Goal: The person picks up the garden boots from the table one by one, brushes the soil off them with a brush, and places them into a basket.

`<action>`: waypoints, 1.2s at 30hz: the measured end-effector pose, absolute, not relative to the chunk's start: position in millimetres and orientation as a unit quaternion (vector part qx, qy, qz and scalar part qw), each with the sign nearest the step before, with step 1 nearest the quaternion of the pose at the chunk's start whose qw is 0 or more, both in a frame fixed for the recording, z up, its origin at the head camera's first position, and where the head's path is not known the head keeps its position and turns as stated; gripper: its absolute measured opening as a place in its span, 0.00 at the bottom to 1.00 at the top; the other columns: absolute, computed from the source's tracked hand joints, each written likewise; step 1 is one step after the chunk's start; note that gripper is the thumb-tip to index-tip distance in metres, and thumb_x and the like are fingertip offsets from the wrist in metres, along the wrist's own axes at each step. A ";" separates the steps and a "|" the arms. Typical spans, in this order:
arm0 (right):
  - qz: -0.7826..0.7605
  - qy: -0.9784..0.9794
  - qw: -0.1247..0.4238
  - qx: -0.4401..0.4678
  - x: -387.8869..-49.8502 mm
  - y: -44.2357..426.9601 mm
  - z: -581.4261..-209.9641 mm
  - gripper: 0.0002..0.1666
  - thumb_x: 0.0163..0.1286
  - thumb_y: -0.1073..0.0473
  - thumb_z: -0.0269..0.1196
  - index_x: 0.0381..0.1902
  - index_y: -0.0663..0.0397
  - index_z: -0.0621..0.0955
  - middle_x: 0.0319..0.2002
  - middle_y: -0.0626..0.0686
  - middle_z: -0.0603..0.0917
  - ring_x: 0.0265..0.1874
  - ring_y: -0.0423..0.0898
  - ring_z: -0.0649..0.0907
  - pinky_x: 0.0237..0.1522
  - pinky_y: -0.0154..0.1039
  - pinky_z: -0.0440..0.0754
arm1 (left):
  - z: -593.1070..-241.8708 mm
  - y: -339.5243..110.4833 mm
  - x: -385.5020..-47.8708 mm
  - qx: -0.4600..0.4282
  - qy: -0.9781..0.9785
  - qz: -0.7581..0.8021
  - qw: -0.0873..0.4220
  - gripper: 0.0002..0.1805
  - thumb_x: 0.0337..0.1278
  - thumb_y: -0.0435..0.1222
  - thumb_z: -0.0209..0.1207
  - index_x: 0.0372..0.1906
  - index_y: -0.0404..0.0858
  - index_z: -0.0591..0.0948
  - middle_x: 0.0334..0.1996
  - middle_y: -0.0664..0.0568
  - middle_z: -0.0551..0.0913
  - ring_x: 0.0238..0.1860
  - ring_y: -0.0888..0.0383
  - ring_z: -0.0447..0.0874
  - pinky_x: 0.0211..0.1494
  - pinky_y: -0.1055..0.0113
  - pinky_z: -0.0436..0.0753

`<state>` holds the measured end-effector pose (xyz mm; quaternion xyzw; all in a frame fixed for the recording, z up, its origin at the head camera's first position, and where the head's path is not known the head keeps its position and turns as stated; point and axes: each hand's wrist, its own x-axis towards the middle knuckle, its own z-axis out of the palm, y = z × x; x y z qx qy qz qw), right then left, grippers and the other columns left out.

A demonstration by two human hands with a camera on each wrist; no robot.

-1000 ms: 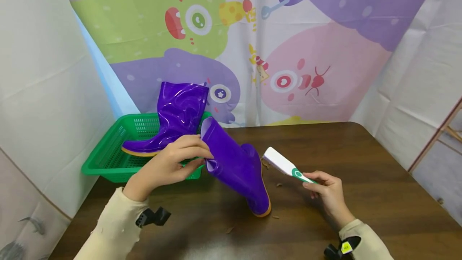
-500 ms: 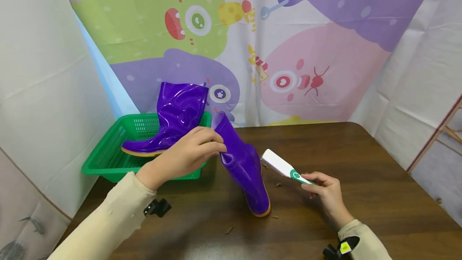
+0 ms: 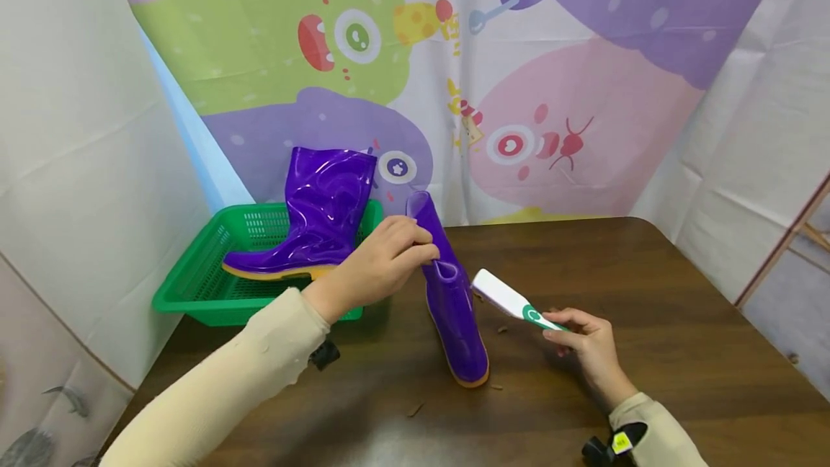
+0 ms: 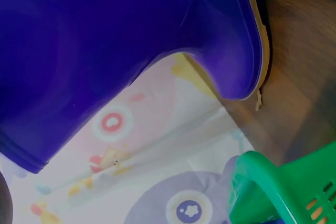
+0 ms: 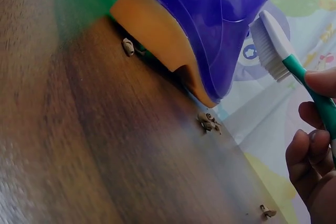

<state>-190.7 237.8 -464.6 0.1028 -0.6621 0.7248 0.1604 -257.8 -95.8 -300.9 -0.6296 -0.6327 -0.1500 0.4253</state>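
My left hand (image 3: 382,258) pinches the top rim of a shiny purple rain boot (image 3: 459,330) with an orange-yellow sole. The boot leans with its shaft away from me and its lower end near me on the table. In the left wrist view the purple shaft and heel (image 4: 231,72) fill the upper left. My right hand (image 3: 586,348) grips the green handle of a white scrubbing brush (image 3: 502,294). Its bristles (image 5: 268,51) face the boot in the right wrist view; whether they touch it I cannot tell.
A green plastic basket (image 3: 188,305) at the back left holds a second purple rain boot (image 3: 327,200). Several brown dried bits (image 5: 209,122) lie on the dark wooden table (image 3: 583,258) around the boot. A cartoon-print curtain (image 3: 551,107) hangs behind the table.
My left hand has moved right, swinging the boot's top to the right, so the boot has turned and now shows its sole edge on the left. The right hand and brush stay almost still.
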 end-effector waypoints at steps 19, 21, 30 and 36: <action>0.732 -0.654 0.163 0.094 -192.6 240.9 -467.3 0.17 0.50 0.85 0.64 0.34 0.66 0.88 0.35 0.47 0.89 0.14 0.39 0.76 0.13 0.32 0.74 | -277.5 -67.5 -288.3 -0.545 -0.577 -0.177 0.582 0.06 0.75 0.30 0.49 0.40 0.31 0.74 0.34 0.42 0.74 0.33 0.44 0.73 0.38 0.52 0.77; 0.733 -0.654 0.163 0.093 -192.9 241.9 -467.3 0.17 0.50 0.85 0.64 0.34 0.66 0.88 0.35 0.47 0.89 0.14 0.39 0.76 0.13 0.31 0.74 | -271.6 -68.0 -287.5 -0.532 -0.575 -0.187 0.593 0.06 0.74 0.30 0.50 0.40 0.31 0.74 0.34 0.42 0.74 0.33 0.43 0.73 0.39 0.51 0.77; 0.734 -0.655 0.158 0.089 -191.8 240.3 -467.4 0.19 0.50 0.85 0.64 0.34 0.62 0.89 0.36 0.47 0.89 0.15 0.39 0.77 0.13 0.31 0.74 | -245.8 -79.5 -275.3 -0.502 -0.547 -0.211 0.636 0.05 0.72 0.29 0.52 0.40 0.30 0.74 0.33 0.41 0.75 0.32 0.42 0.74 0.36 0.53 0.78; 0.732 -0.657 0.155 0.089 -192.0 238.7 -467.5 0.16 0.50 0.85 0.65 0.34 0.67 0.88 0.35 0.47 0.89 0.14 0.39 0.76 0.13 0.32 0.74 | -229.3 -89.4 -272.8 -0.473 -0.545 -0.229 0.654 0.06 0.73 0.30 0.51 0.41 0.29 0.75 0.32 0.40 0.74 0.31 0.41 0.72 0.34 0.51 0.76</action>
